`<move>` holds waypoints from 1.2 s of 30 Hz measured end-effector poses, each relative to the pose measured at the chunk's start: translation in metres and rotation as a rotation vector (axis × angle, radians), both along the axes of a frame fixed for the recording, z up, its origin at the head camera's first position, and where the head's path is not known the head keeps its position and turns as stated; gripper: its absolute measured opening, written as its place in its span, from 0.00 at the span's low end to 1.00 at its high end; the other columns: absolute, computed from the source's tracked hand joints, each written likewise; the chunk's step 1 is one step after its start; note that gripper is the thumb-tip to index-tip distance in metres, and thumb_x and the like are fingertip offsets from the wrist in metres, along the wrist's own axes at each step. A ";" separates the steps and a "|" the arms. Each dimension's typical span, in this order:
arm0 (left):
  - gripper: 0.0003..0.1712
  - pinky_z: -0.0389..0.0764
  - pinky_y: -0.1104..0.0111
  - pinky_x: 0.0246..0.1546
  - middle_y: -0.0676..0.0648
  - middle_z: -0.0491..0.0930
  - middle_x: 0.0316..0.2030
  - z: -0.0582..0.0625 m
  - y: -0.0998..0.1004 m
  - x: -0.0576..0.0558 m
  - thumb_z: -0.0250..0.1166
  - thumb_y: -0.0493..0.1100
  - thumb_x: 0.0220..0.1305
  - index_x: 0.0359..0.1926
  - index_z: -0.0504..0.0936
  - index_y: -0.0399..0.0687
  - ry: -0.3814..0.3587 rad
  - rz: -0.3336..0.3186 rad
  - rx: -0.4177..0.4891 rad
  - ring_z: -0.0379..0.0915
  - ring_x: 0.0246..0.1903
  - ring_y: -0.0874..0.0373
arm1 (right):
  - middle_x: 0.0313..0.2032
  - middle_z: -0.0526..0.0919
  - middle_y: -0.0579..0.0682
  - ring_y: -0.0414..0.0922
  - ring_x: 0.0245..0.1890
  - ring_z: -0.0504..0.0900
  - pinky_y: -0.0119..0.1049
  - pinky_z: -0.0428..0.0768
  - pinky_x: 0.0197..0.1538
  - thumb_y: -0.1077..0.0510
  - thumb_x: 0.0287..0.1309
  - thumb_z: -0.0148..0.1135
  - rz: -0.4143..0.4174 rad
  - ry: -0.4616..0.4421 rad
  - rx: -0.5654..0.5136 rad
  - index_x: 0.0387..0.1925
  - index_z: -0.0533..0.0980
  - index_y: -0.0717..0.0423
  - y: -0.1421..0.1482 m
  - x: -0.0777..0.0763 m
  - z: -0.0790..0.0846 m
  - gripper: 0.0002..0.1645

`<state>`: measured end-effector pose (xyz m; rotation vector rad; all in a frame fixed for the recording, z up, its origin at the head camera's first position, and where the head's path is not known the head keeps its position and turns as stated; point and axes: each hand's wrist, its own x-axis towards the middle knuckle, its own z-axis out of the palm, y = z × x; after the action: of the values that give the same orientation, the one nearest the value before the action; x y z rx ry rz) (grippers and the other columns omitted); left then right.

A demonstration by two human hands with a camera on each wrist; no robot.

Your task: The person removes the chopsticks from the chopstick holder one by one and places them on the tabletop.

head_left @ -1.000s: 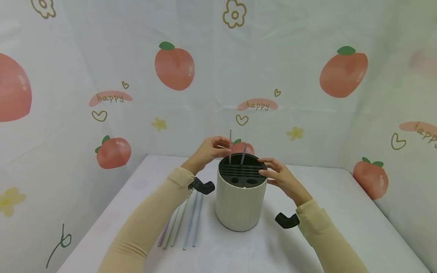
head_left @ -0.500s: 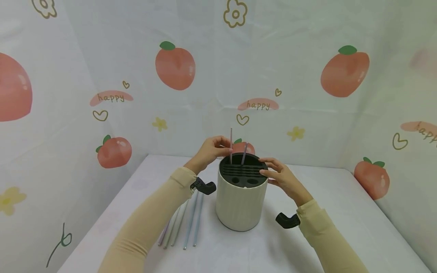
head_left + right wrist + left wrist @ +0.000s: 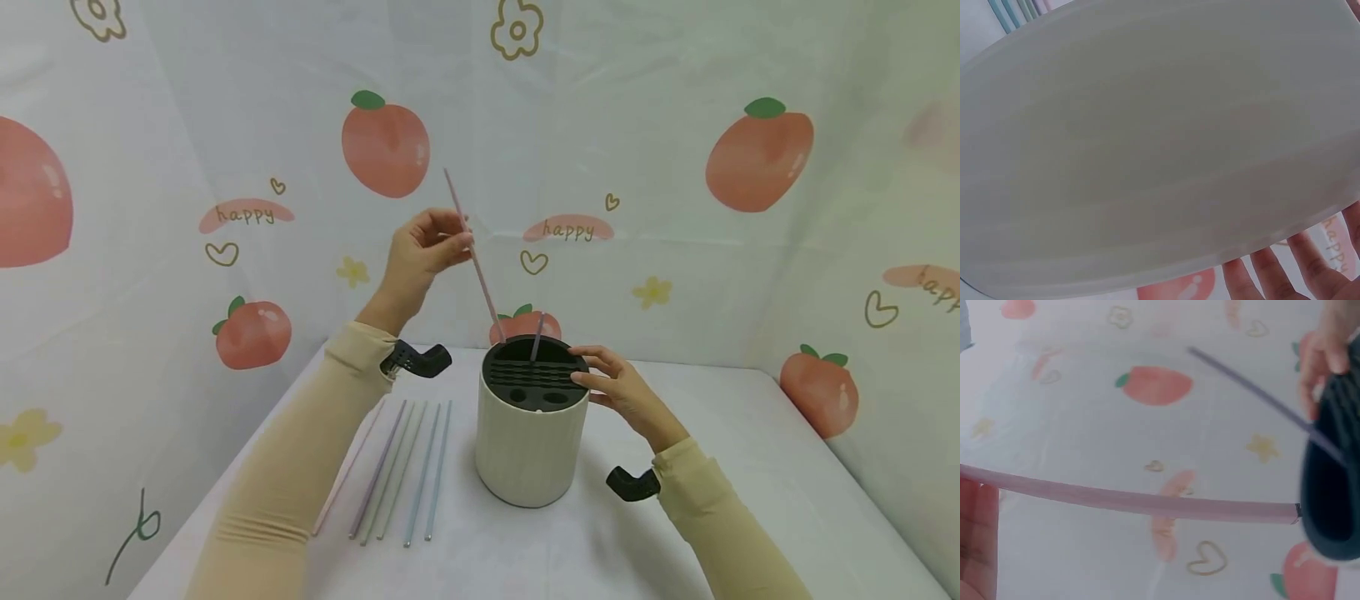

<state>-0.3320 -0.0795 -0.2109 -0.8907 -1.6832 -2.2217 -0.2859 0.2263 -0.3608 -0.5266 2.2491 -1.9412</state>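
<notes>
My left hand pinches a pink chopstick above and left of a tall cream utensil holder. The chopstick leans, its lower end close to the back-left rim of the black slotted top; whether it touches is unclear. Leaning inside the large back opening is a purple chopstick, also seen in the left wrist view. My right hand grips the holder's right rim, and in the right wrist view its fingers lie along the cream wall.
Several pastel chopsticks lie on the white table left of the holder: a pink one, a purple one, pale green ones and blue ones. A fruit-printed cloth hangs behind and at both sides.
My left hand has moved up and left, drawing the pink chopstick up from the holder's opening and tilting it. The right hand and holder have stayed in place.
</notes>
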 end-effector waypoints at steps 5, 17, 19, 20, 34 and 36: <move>0.11 0.86 0.69 0.39 0.49 0.80 0.32 0.014 -0.033 0.004 0.65 0.27 0.59 0.41 0.81 0.43 -0.002 0.056 0.130 0.80 0.32 0.59 | 0.55 0.72 0.46 0.37 0.48 0.79 0.35 0.77 0.52 0.58 0.65 0.58 0.001 0.007 -0.001 0.62 0.68 0.51 0.000 0.000 0.000 0.24; 0.13 0.85 0.74 0.39 0.55 0.83 0.31 -0.076 -0.129 -0.002 0.66 0.34 0.62 0.44 0.84 0.55 -0.283 0.240 -0.042 0.81 0.32 0.65 | 0.56 0.71 0.46 0.37 0.49 0.79 0.35 0.77 0.53 0.57 0.65 0.59 0.001 0.003 0.007 0.63 0.66 0.54 -0.001 0.001 0.001 0.26; 0.13 0.84 0.75 0.39 0.57 0.82 0.31 -0.098 -0.142 -0.004 0.65 0.35 0.63 0.45 0.83 0.58 -0.338 0.243 -0.145 0.80 0.33 0.65 | 0.56 0.72 0.47 0.37 0.49 0.79 0.36 0.77 0.53 0.57 0.65 0.59 -0.002 0.004 0.005 0.63 0.67 0.54 -0.001 0.001 0.001 0.26; 0.13 0.84 0.75 0.40 0.58 0.82 0.32 -0.109 -0.149 -0.004 0.65 0.36 0.63 0.46 0.83 0.57 -0.359 0.251 -0.201 0.80 0.34 0.66 | 0.56 0.72 0.47 0.37 0.48 0.79 0.36 0.77 0.53 0.57 0.65 0.59 -0.003 0.004 0.004 0.63 0.67 0.54 -0.001 0.001 0.001 0.26; 0.27 0.84 0.74 0.33 0.50 0.83 0.35 -0.223 -0.195 0.001 0.65 0.35 0.63 0.61 0.71 0.27 -0.635 0.281 -0.663 0.80 0.33 0.63 | 0.58 0.70 0.50 0.37 0.49 0.79 0.37 0.77 0.54 0.57 0.65 0.59 -0.006 -0.003 -0.001 0.63 0.67 0.53 -0.001 0.001 0.000 0.26; 0.26 0.84 0.74 0.30 0.50 0.82 0.32 -0.232 -0.196 0.002 0.65 0.33 0.62 0.59 0.72 0.26 -0.655 0.282 -0.675 0.79 0.29 0.64 | 0.58 0.70 0.50 0.37 0.49 0.79 0.37 0.77 0.54 0.58 0.65 0.59 -0.007 -0.001 0.003 0.63 0.67 0.54 -0.001 0.000 0.000 0.26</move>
<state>-0.3305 -0.2753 -0.4427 0.0430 -2.7305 -1.8597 -0.2855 0.2256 -0.3607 -0.5180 2.2565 -1.9408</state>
